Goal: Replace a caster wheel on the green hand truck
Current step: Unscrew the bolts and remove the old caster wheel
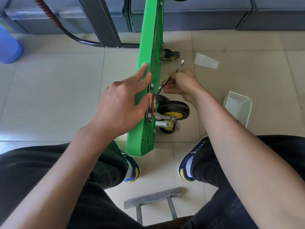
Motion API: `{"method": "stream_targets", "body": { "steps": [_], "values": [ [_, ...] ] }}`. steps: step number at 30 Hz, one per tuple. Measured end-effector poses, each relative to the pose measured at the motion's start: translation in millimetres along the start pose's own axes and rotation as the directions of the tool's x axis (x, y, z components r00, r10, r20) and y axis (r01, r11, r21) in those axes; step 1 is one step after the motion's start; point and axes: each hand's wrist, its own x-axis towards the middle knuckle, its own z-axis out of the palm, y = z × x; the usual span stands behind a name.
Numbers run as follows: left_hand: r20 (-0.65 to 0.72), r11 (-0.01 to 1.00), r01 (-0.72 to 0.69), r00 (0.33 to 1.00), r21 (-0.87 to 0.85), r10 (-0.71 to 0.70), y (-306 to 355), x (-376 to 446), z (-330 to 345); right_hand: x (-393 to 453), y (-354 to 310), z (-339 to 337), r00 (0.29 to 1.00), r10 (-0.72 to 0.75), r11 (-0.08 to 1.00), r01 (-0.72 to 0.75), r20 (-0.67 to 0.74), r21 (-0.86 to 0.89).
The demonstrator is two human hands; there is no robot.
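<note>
The green hand truck [145, 103] stands on its edge on the tiled floor, running away from me. My left hand [123, 103] rests flat against its left face, fingers spread, thumb at the top edge by the caster plate. My right hand [182, 84] is shut on a metal wrench [171, 75], whose lower jaw sits at a bolt on the mounting plate of the near caster wheel [174, 110], black with a yellow hub. A second caster [167, 127] sits just below it. Another caster [170, 54] is farther along the deck.
A white perforated basket [238, 105] lies at the right beside my right forearm. A white paper scrap [206, 61] lies on the floor beyond. A blue container [9, 47] stands at the far left. Grey cabinets and a black handle tube [85, 41] line the back. A metal stool frame [153, 198] is between my feet.
</note>
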Motion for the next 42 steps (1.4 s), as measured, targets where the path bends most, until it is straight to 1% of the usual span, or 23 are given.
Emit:
{"method": "stream_targets", "body": {
  "steps": [3, 5, 7, 12, 17, 20, 26, 29, 31, 33, 39, 42],
  "values": [
    [0.003, 1.0, -0.01, 1.0, -0.012, 0.01, -1, 1, 1, 12, 5, -1, 0.991, 0.123, 0.989, -0.126, 0.043, 0.071],
    [0.003, 0.999, -0.031, 1.0, -0.009, 0.031, -2, 1, 1, 18, 7, -1, 0.984, 0.163, 0.981, -0.17, 0.078, 0.091],
    [-0.002, 0.999, -0.046, 0.999, 0.0, 0.046, -3, 2, 2, 22, 10, 0, 0.977, 0.185, 0.979, -0.193, 0.107, 0.072],
    [-0.021, 0.998, -0.057, 0.998, 0.01, 0.057, -4, 3, 5, 24, 14, 5, 0.964, 0.21, 0.975, -0.219, 0.165, 0.039],
    [-0.054, 0.999, -0.053, 0.997, -0.004, 0.053, -2, 3, 7, 29, 17, 9, 0.953, 0.227, 0.966, -0.246, 0.199, 0.077],
    [-0.054, 0.999, -0.044, 0.998, -0.012, 0.043, -1, 3, 6, 30, 19, 12, 0.947, 0.234, 0.962, -0.259, 0.218, 0.09],
    [-0.055, 0.999, -0.03, 0.998, -0.015, 0.029, 1, 4, 6, 29, 17, 11, 0.939, 0.248, 0.962, -0.268, 0.24, 0.054],
    [-0.053, 0.999, -0.037, 0.998, -0.01, 0.036, -1, 3, 8, 26, 17, 9, 0.931, 0.254, 0.957, -0.281, 0.26, 0.071],
    [-0.055, 0.999, -0.034, 0.998, -0.01, 0.034, -3, 3, 8, 22, 14, 9, 0.933, 0.232, 0.962, -0.262, 0.275, 0.078],
    [-0.058, 0.999, -0.03, 0.998, -0.012, 0.029, -2, 3, 8, 16, 9, 11, 0.943, 0.19, 0.975, -0.214, 0.274, 0.059],
    [-0.055, 0.999, -0.036, 0.998, 0.0, 0.036, -1, 4, 6, 7, -6, 15, 0.976, 0.069, 0.998, -0.07, 0.207, -0.004],
    [-0.04, 0.999, -0.039, 0.998, 0.017, 0.04, -1, 4, 5, 3, -8, 17, 0.985, -0.013, 0.999, 0.022, 0.171, -0.049]
  ]
}}
